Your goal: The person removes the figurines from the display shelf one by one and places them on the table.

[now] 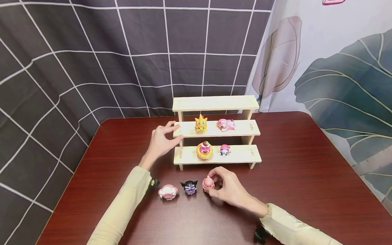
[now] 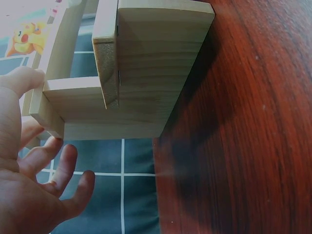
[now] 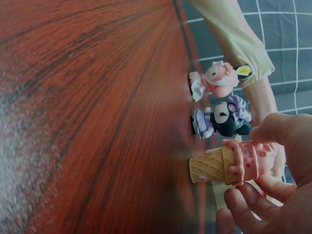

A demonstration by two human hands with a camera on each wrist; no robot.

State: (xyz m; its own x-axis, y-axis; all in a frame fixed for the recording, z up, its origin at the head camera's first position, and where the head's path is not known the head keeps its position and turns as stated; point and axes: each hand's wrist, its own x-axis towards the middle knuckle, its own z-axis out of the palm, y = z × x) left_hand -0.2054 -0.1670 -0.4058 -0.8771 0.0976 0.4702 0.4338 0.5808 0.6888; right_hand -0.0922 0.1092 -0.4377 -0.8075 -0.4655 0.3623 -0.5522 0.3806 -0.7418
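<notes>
Now | right fingers (image 1: 218,170) pinching pink cone figure (image 3: 243,163) | left fingers (image 2: 23,82) gripping middle shelf (image 1: 242,128)

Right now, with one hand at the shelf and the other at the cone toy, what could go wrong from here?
The right hand might knock the black toy, which stands close beside the cone toy. The cone toy could tip if released unevenly, since its foot is narrower than its top. The left hand grips the middle board of the shelf; a pull might topple the yellow toy there.
</notes>
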